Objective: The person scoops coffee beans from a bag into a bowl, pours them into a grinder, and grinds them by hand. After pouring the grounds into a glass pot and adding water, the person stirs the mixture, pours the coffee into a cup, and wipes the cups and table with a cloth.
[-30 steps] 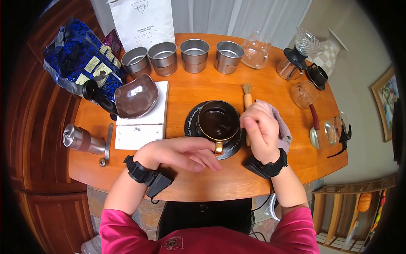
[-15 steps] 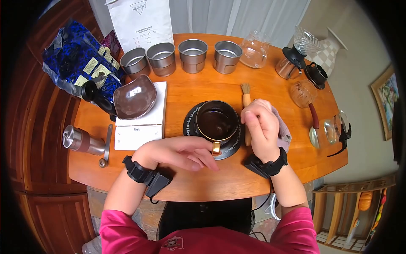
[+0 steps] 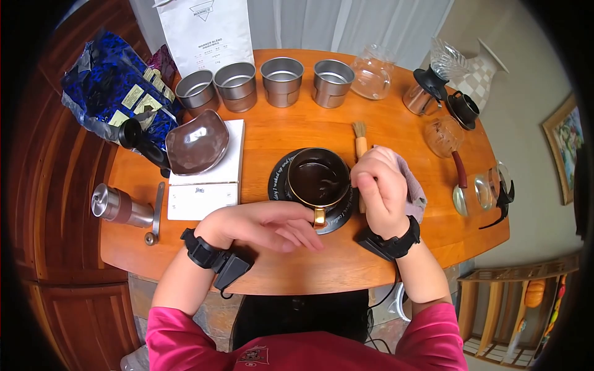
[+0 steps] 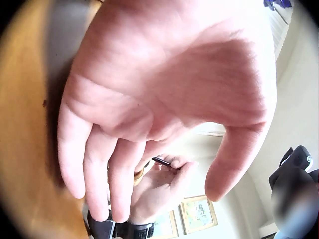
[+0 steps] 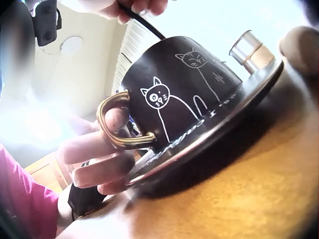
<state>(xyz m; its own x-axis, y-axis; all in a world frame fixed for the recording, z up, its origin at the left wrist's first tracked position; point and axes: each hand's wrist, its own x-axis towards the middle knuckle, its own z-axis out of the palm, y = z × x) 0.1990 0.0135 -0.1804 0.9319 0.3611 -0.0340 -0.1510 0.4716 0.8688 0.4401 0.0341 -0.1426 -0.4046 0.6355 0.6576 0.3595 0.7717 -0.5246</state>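
Note:
A black cup [image 3: 295, 179] of dark liquid, drawn with white cats in the right wrist view [image 5: 169, 94], stands on a black saucer [image 3: 278, 185] with white lettering. One finger of my left hand [image 3: 263, 226] passes through its gold handle [image 5: 107, 124]; the other fingers hang relaxed, and the thumb stands apart in the left wrist view [image 4: 164, 84]. My right hand [image 3: 382, 191], at the cup's right side, grips a thin black utensil [image 5: 147, 24] slanting into the cup. Its lower end is hidden.
A brush [image 3: 361, 143] and cloth [image 3: 416, 185] lie right of the cup. Leftward are a brown dish [image 3: 198, 142] on a white scale [image 3: 204, 201] and a grinder [image 3: 124, 204]. Several metal cups [image 3: 283, 83] line the back; glassware [image 3: 445, 136] stands at the right.
My right hand has shifted slightly beside the cup, and the ripples in the dark liquid look different. My left hand keeps its finger at the handle.

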